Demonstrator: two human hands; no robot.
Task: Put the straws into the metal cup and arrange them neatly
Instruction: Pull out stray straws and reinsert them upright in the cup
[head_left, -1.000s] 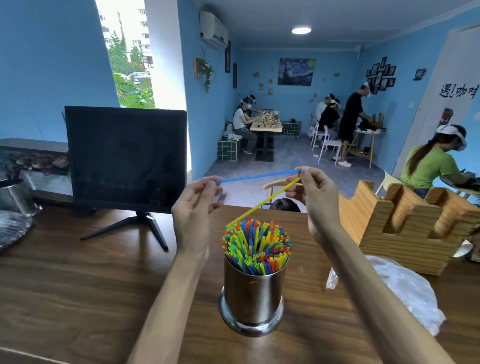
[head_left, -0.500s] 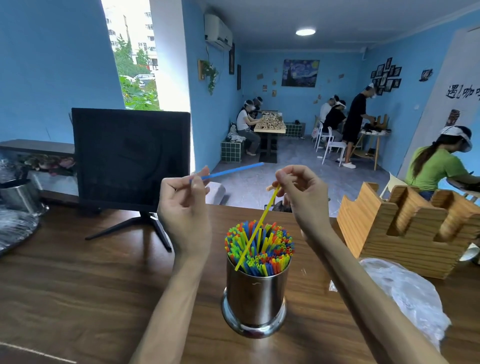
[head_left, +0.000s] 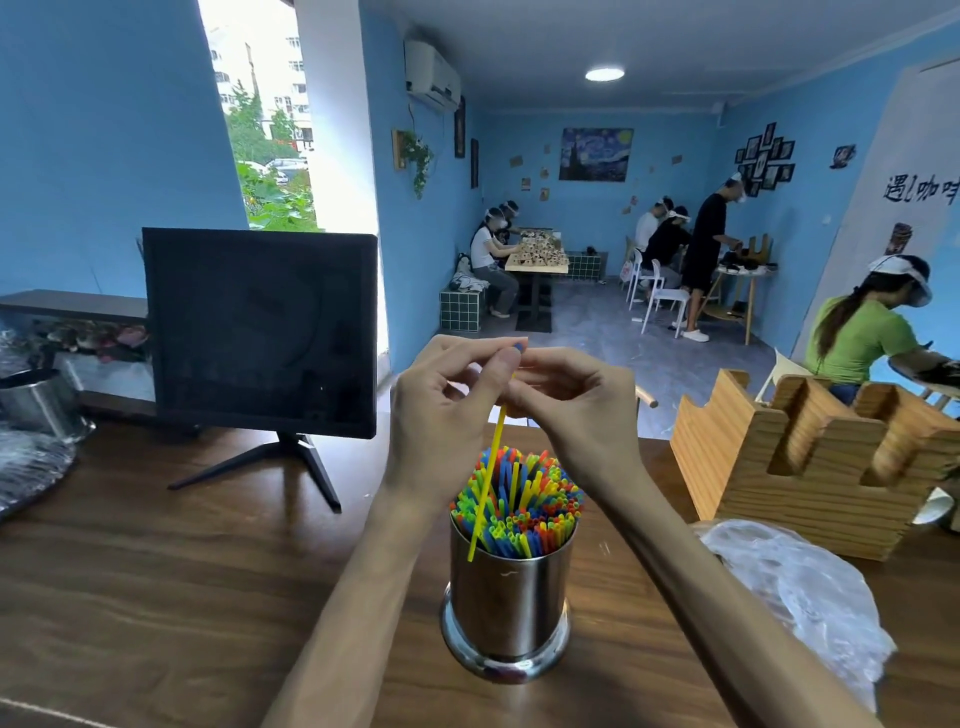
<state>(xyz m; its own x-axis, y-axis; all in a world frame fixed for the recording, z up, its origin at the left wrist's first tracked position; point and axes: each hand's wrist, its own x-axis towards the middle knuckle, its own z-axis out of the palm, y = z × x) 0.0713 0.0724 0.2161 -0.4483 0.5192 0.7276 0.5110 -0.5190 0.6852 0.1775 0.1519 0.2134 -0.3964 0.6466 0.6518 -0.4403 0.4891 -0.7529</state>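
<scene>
A shiny metal cup (head_left: 509, 608) stands on the wooden table, packed with upright coloured straws (head_left: 530, 499). Both hands meet just above it. My left hand (head_left: 441, 415) pinches a blue straw (head_left: 518, 344); only its tip shows at the fingertips. My right hand (head_left: 576, 410) pinches the top of a yellow straw (head_left: 488, 483). That straw hangs steeply down to the left, and its lower end lies in front of the cup's near rim, outside the bundle.
A dark monitor (head_left: 260, 332) on a stand is at the left back. A wooden holder (head_left: 810, 457) and a crumpled plastic bag (head_left: 795, 587) lie to the right. Another metal pot (head_left: 36, 400) sits at the far left. People work at tables in the room behind.
My hands came together above the cup. The blue straw, first stretched between them, is now drawn into my left hand. The yellow straw swung from slanted to nearly upright.
</scene>
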